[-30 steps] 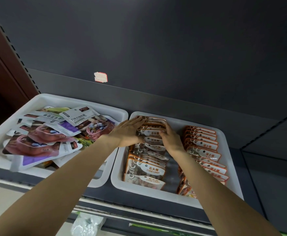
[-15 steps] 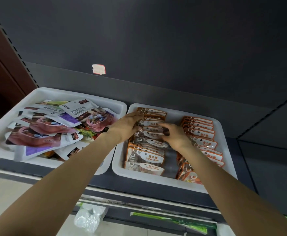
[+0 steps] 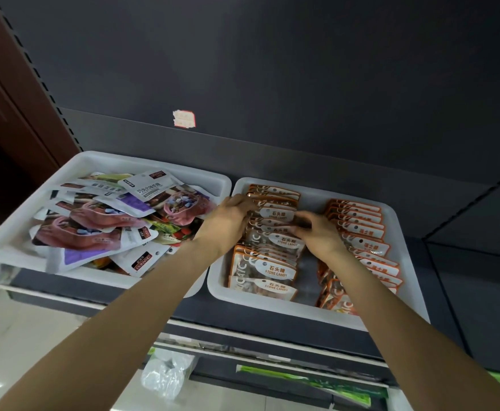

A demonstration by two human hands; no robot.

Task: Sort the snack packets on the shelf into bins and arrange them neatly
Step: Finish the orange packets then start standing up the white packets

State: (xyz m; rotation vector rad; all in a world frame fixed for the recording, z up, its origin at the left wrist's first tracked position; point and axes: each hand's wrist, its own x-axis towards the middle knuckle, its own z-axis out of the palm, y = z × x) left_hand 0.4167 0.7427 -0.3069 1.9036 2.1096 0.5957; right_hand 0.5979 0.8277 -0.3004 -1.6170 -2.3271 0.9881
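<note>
White bins (image 3: 311, 307) x2; L hand (image 3: 228, 222) & R hand (image 3: 317, 231) grip orange pkts (image 3: 275, 215) (2 rows).

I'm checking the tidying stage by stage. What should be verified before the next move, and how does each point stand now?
1. Both hands on the left row of stone candy packets: ok; left hand and right hand flank it.
2. Left row straight: not ok, packets overlap unevenly.
3. Right row orderly: ok, evenly shingled.
4. Right bin holds one packet type: cannot tell, the rows' labels differ.
5. Left bin sorted: not ok, mixed packets lie piled loosely.
</note>
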